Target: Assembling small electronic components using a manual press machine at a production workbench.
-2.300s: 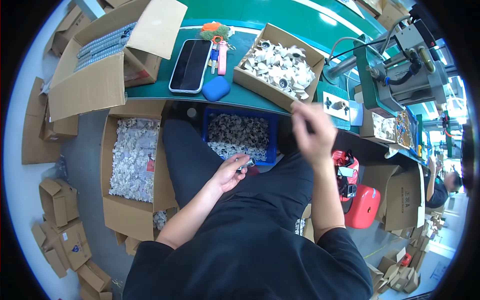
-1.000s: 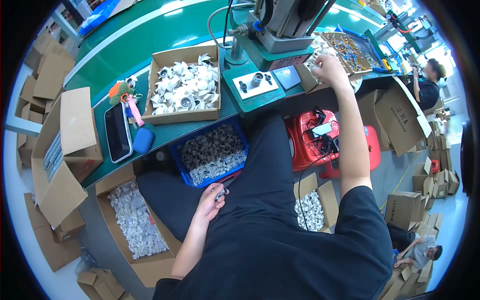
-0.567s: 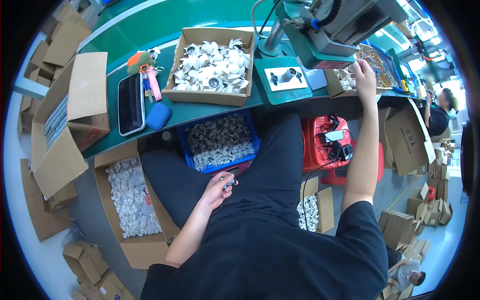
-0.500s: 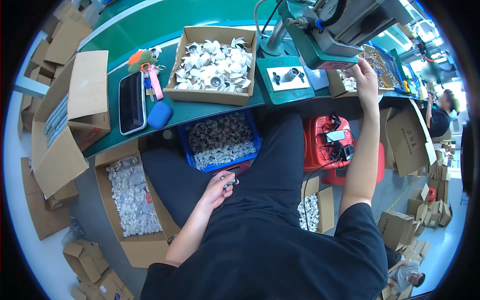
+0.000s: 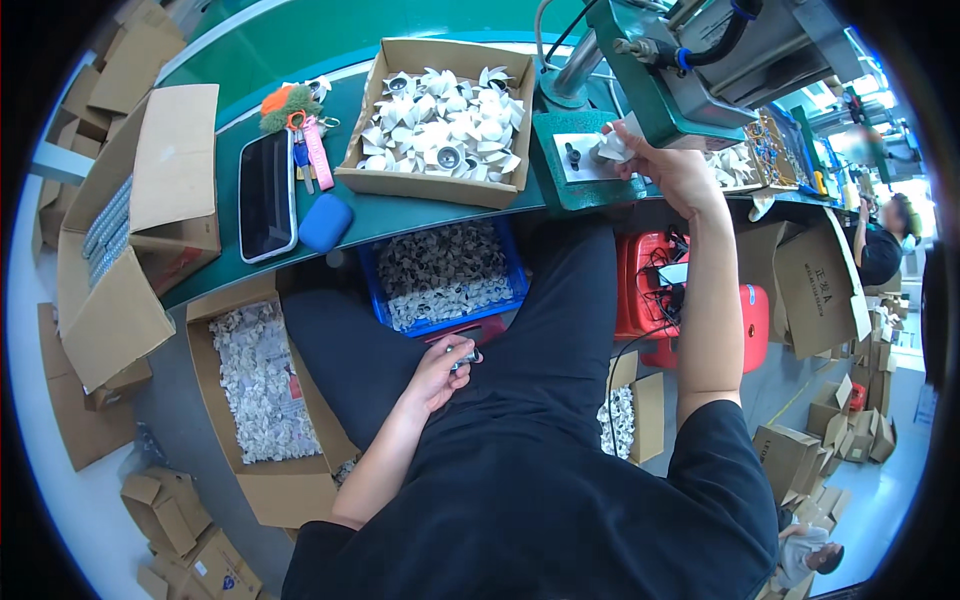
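My right hand (image 5: 668, 166) is raised to the green press machine (image 5: 690, 62) and pinches a small white fan-shaped part (image 5: 612, 147) over the white plate on its green base (image 5: 572, 160). My left hand (image 5: 441, 370) rests in my lap, closed on a small grey metal part (image 5: 462, 355). A cardboard box of white fan-shaped parts (image 5: 440, 125) sits on the green bench just left of the machine. A blue bin of small grey parts (image 5: 440, 276) stands under the bench in front of my knees.
A black phone (image 5: 265, 195), a blue pouch (image 5: 324, 221) and keys with an orange tassel (image 5: 290, 105) lie on the bench. An open carton of white scraps (image 5: 262, 380) is on the floor left. Red stool (image 5: 660, 295), many cartons, another person at far right (image 5: 880, 245).
My right hand came back from the tray at the far right with a white part and now holds it at the machine base. My left hand stayed in my lap.
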`<control>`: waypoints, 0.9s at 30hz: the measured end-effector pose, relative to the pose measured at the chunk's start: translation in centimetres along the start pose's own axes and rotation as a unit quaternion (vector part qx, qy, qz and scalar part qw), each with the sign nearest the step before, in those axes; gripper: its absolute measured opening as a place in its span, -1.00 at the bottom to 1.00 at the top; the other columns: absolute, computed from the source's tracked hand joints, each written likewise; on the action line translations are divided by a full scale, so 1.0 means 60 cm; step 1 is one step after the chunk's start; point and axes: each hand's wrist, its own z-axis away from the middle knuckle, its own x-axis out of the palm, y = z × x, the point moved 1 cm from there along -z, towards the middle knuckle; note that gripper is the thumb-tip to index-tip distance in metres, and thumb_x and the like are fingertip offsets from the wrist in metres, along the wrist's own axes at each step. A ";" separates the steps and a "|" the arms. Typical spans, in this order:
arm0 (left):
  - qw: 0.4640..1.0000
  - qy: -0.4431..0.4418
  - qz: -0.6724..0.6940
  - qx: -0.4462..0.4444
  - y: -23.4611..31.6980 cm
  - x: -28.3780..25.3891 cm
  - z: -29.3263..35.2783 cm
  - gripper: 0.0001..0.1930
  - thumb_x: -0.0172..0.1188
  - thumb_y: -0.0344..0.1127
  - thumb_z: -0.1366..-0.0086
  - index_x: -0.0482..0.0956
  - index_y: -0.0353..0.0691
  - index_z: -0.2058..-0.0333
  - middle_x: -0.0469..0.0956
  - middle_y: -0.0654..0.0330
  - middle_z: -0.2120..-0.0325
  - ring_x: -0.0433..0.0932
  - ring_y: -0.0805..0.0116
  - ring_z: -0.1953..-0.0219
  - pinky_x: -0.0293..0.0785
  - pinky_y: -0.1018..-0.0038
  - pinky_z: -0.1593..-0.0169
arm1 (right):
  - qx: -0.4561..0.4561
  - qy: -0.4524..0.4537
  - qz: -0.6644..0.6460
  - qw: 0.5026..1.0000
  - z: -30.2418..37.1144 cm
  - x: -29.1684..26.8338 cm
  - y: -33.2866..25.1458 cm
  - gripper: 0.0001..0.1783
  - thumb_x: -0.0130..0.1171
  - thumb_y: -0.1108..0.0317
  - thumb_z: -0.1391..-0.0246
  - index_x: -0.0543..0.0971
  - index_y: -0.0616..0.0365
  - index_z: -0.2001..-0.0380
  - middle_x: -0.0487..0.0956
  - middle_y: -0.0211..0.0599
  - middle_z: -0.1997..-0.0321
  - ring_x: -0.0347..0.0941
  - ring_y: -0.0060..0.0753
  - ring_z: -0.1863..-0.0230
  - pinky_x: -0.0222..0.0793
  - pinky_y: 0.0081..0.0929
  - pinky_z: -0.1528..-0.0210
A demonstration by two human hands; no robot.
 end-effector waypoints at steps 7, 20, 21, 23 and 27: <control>1.000 -0.003 -0.002 -0.005 0.002 0.006 -0.002 -0.77 0.21 -0.27 -0.43 0.41 -0.23 0.07 0.54 0.10 0.29 0.33 0.67 0.55 0.20 0.72 0.56 | 0.057 -0.002 -0.029 0.998 -0.016 -0.022 0.015 -0.63 0.40 0.31 -0.15 0.62 0.42 0.12 0.66 -0.17 0.22 0.54 -0.44 0.43 0.45 -0.51 0.43; 1.000 -0.006 -0.014 -0.010 -0.007 0.007 -0.002 -0.76 0.21 -0.27 -0.43 0.41 -0.24 0.08 0.54 0.09 0.29 0.33 0.66 0.54 0.21 0.73 0.56 | 0.013 0.041 0.075 0.996 -0.035 -0.037 0.028 -0.72 0.21 0.35 -0.21 0.60 0.39 0.15 0.66 -0.09 0.23 0.60 -0.26 0.23 0.49 -0.42 0.11; 1.000 -0.005 -0.010 -0.013 -0.010 0.006 0.003 -0.76 0.21 -0.27 -0.43 0.41 -0.24 0.08 0.54 0.09 0.29 0.33 0.66 0.54 0.21 0.73 0.55 | -0.030 0.148 0.153 0.977 -0.039 -0.036 0.034 -0.72 0.17 0.34 -0.23 0.59 0.37 0.13 0.66 -0.08 0.18 0.59 -0.25 0.18 0.48 -0.41 0.08; 1.000 -0.004 -0.007 -0.013 -0.010 0.005 0.004 -0.76 0.21 -0.27 -0.43 0.41 -0.24 0.08 0.54 0.09 0.29 0.33 0.66 0.54 0.21 0.73 0.56 | -0.070 0.250 0.227 0.939 -0.061 -0.044 0.065 -0.71 0.13 0.33 -0.25 0.59 0.35 0.11 0.66 -0.08 0.14 0.59 -0.25 0.14 0.47 -0.40 0.06; 1.000 -0.007 -0.008 -0.004 -0.006 0.002 -0.002 -0.75 0.22 -0.25 -0.42 0.41 -0.23 0.08 0.54 0.10 0.29 0.33 0.66 0.54 0.20 0.72 0.56 | -0.208 0.244 0.328 0.889 -0.128 -0.094 0.145 -0.70 0.04 0.31 -0.29 0.59 0.29 0.07 0.65 -0.09 0.06 0.56 -0.27 0.03 0.42 -0.38 -0.01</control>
